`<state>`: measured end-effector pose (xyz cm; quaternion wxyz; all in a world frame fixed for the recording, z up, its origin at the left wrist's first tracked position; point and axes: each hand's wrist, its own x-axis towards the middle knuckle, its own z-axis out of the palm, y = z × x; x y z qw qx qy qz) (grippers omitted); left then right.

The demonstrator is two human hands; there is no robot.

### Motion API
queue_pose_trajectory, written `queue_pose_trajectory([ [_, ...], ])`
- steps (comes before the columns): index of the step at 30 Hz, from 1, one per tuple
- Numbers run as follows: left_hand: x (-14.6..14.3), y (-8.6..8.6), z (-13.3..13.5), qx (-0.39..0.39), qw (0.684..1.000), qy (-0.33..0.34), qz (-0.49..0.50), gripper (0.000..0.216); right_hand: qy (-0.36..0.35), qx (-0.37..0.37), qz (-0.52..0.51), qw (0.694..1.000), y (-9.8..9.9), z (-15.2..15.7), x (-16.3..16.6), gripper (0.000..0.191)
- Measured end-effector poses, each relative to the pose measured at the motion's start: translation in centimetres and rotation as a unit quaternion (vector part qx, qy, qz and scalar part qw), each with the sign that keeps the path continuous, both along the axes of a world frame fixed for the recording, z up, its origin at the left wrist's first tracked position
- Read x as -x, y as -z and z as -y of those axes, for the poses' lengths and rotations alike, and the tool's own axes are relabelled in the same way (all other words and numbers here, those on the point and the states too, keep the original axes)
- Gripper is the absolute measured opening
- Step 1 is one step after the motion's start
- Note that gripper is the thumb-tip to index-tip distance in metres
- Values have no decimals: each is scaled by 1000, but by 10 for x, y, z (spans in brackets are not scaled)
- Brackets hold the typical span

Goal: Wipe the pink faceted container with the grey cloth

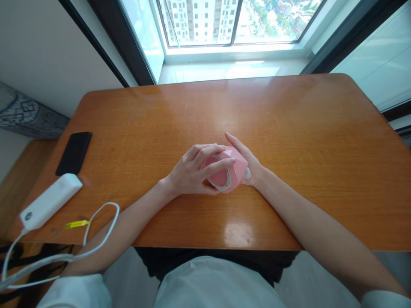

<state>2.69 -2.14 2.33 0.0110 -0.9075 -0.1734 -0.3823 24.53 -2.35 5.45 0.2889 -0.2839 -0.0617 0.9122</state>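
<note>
A pink faceted object (239, 164) with a pale oval ring around its recessed face is between my two hands, over the middle of the wooden table. Its exact kind does not show. My left hand (202, 169) grips it from the left, fingers curved over the top and front and the thumb low at its near side. From the right, my right hand (250, 164) holds the far side against its palm, one digit stretched up and away. The other right fingers are mostly hidden behind the object. A small whitish part (247, 173) sticks out beside the right palm.
On the table's (305, 128) left side lie a black phone (74, 153) and a white power strip (51, 201). A white cable (111, 233) with a yellow tag (76, 224) loops by my left forearm. Behind the table is a window (233, 25).
</note>
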Motion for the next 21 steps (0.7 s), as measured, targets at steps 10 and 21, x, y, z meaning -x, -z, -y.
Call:
queue_pose_trajectory([
  [10, -7, 5, 2, 236, 967, -24, 94, 120, 35, -136, 89, 986, 19, 2, 3, 60],
  [21, -9, 1, 7, 414, 902, -56, 113, 106, 75, -269, 183, 943, 18, 13, 14, 75],
])
